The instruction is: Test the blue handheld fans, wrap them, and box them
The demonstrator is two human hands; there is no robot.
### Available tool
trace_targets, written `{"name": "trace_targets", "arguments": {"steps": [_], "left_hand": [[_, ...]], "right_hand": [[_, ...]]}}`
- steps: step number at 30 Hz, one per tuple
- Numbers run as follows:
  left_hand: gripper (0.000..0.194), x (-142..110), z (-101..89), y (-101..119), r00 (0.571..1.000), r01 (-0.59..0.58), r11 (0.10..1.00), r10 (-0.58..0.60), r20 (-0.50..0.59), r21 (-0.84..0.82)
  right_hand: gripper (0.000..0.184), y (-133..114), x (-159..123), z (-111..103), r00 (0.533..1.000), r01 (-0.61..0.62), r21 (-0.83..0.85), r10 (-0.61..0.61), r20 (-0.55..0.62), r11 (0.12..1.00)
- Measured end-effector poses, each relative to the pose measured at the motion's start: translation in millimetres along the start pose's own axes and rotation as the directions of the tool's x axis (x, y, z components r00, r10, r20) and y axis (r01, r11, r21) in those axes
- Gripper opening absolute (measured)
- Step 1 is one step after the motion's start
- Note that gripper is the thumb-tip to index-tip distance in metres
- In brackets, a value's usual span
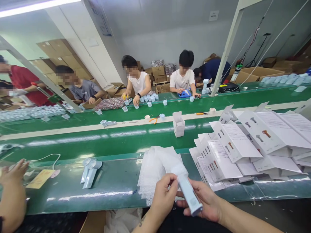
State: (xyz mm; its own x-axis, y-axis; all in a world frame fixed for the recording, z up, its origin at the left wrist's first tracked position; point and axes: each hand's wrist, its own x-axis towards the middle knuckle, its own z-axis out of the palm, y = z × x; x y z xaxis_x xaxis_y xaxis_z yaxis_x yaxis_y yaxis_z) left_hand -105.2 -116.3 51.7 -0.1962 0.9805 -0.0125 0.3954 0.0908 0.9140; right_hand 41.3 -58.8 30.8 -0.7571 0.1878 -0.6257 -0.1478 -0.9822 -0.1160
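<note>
A light-blue handheld fan point(190, 195) lies tilted across my two hands, its handle end towards me. Its head end sits inside a translucent bubble-wrap bag point(177, 163). My right hand point(205, 199) holds the handle from the right and below. With fingertips pinched together, my left hand point(166, 191) grips the bag's edge beside the fan. Under and behind them is a stack of bubble-wrap bags point(148, 174) on the green bench. Two more light-blue fans point(90, 171) lie to the left.
Flat white printed boxes point(228, 158) are piled at right. Another person's hand point(14, 171) is at far left, near a white cable. Beyond, a green conveyor point(85, 140) carries an open white box point(178, 124). Several co-workers sit across the line. Orange-handled pliers point(155, 119) lie on the ledge.
</note>
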Motion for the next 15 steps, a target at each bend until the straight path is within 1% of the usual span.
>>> {"name": "trace_targets", "arguments": {"steps": [1,2,3,5,7,8,9,11,12,13,14,15], "left_hand": [[0.018,0,-0.9,2,0.998,0.055,0.998,-0.054,0.019,-0.043],[0.018,-2,-2.3,2,0.995,0.087,0.995,-0.085,0.057,-0.043],[0.017,-5,-3.8,2,0.991,0.087,0.996,-0.086,0.107,-0.007],[0.016,-13,-6.8,1,0.978,0.021,0.993,-0.045,0.202,0.120],[0.015,-22,-9.3,2,0.968,-0.054,0.979,0.003,0.252,0.195],[0.013,-25,-10.5,3,0.970,-0.055,0.980,0.006,0.244,0.192],[0.011,-26,-11.8,5,0.977,-0.015,0.987,-0.019,0.212,0.157],[0.006,-26,-15.5,8,0.982,0.157,0.988,-0.155,0.110,-0.011],[0.006,-24,-18.0,10,0.969,0.244,0.962,-0.239,0.060,-0.123],[0.006,-22,-21.1,11,0.951,0.306,0.924,-0.309,0.026,-0.231],[0.006,-20,-24.5,12,0.936,0.334,0.888,-0.351,0.004,-0.317],[0.006,-18,-28.1,13,0.932,0.330,0.867,-0.361,-0.014,-0.373]], "right_hand": [[0.028,2,1,-2,1.000,-0.010,-0.030,0.011,0.022,0.999],[0.028,4,2,-4,1.000,0.006,-0.060,-0.005,0.024,0.998],[0.026,6,4,-6,0.999,0.046,-0.089,-0.047,-0.001,0.995],[0.023,9,7,-11,0.983,0.144,-0.182,-0.161,-0.086,0.973],[0.022,10,6,-15,0.957,0.206,-0.352,-0.263,-0.123,0.913],[0.023,9,3,-16,0.942,0.229,-0.471,-0.316,-0.114,0.852],[0.026,7,-2,-16,0.925,0.251,-0.598,-0.371,-0.084,0.761],[0.031,2,-15,-12,0.890,0.280,-0.787,-0.456,-0.002,0.550],[0.033,0,-21,-8,0.880,0.282,-0.828,-0.474,0.023,0.484],[0.034,-3,-28,-3,0.878,0.286,-0.837,-0.478,0.034,0.466],[0.036,-5,-33,2,0.879,0.298,-0.816,-0.476,0.032,0.496],[0.038,-6,-36,8,0.885,0.317,-0.768,-0.466,0.028,0.557]]}}
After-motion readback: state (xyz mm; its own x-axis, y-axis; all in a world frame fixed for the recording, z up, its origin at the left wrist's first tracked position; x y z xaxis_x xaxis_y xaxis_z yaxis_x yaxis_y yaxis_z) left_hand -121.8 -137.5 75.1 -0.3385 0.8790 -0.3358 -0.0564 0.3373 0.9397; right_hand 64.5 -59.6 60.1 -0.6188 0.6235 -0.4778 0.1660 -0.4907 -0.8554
